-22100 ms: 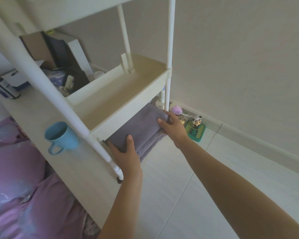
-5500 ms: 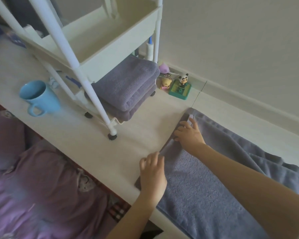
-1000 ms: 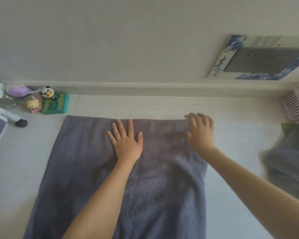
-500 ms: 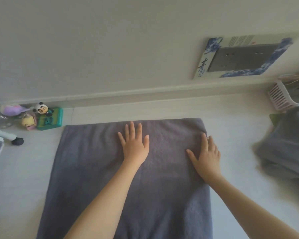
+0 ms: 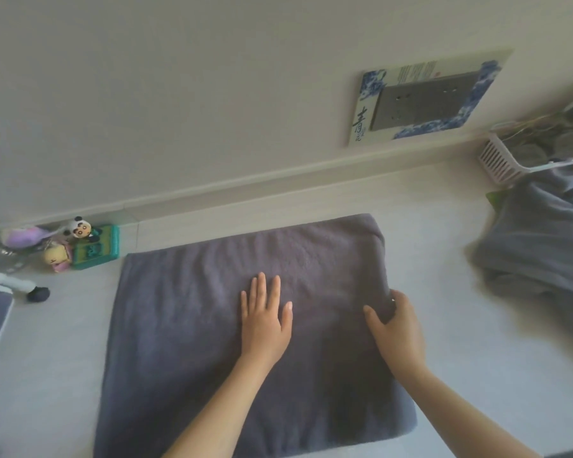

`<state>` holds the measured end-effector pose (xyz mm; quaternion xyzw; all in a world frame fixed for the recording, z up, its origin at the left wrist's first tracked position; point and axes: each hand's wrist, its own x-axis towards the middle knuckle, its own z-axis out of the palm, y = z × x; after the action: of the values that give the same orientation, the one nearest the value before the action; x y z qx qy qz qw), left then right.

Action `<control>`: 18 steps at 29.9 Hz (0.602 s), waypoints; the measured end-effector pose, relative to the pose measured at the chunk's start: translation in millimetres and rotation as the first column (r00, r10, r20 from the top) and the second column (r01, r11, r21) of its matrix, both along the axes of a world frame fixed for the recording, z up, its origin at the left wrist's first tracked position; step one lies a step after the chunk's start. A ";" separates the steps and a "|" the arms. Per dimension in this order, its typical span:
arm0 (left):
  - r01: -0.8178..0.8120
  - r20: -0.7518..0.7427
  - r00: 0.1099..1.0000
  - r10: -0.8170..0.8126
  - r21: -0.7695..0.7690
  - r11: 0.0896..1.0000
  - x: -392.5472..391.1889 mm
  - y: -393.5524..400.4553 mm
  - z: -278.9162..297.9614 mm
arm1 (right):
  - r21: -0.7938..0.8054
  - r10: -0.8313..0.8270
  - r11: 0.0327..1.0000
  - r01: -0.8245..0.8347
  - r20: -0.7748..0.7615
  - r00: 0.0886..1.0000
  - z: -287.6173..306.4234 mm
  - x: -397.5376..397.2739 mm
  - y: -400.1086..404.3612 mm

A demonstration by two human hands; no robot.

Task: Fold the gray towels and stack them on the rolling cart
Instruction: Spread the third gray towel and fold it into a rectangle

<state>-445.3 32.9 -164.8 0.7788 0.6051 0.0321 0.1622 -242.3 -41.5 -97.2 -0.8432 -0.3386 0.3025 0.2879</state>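
Gripping towel (image 5: 186, 325) edge, right hand (image 5: 396, 328)

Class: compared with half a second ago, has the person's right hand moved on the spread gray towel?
Yes. The right hand has shifted outward to the right edge of the spread gray towel, and its thumb and fingers now grip that edge instead of lying flat.

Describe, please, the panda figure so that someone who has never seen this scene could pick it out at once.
Follow the baseboard along the wall to the far left, past the spread gray towel, to a cluster of small toys. The panda figure stands there by the green box. It alone is black and white; the doll beside it is yellow and pink.
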 end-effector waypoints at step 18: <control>-0.031 0.050 0.998 0.034 -0.055 0.998 -40.5 -25.5 6.1 | -0.138 0.033 0.990 0.018 0.361 0.932 -35.6 -103.8 -25.7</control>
<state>-485.7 7.5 -158.7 0.7631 0.6140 0.0382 0.1981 -346.1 -67.2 -132.8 -0.9012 -0.3673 0.1657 0.1599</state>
